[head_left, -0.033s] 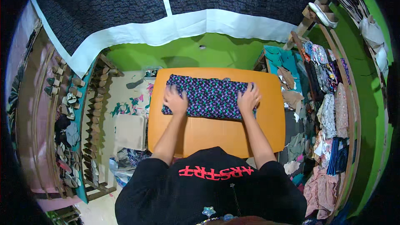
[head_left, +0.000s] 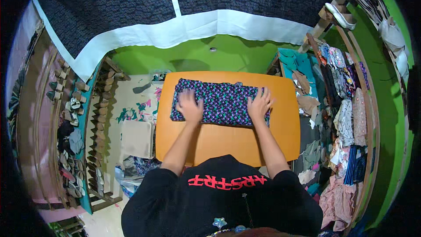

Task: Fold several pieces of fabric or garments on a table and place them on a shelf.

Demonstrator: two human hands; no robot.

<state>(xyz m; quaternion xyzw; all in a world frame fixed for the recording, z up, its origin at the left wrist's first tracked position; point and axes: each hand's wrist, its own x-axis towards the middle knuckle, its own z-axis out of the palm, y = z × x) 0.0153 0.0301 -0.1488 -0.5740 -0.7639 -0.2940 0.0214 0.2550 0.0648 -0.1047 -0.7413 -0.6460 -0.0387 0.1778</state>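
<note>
A folded cloth (head_left: 223,103), dark with a small purple, white and green flower print, lies flat as a long rectangle across the orange table (head_left: 228,142). On its left part rests my left hand (head_left: 190,106), fingers spread and slightly blurred. My right hand (head_left: 259,105) lies over the right end with its fingers apart, the fingertips near the far edge. Both palms are down on the fabric, and neither hand grips it. The cloth's left end sticks out past my left hand.
Wooden racks with shoes and shoe lasts (head_left: 100,125) stand on the left. A beige cushion-like block (head_left: 137,138) sits beside the table, with fabric scraps (head_left: 128,114) on the floor. To the right, a wooden shelf holds folded clothes (head_left: 346,120). Dark cloth with a white border hangs ahead.
My left hand has slid a little to the right, inward over the cloth. My right hand has shifted slightly left. The cloth stays in place.
</note>
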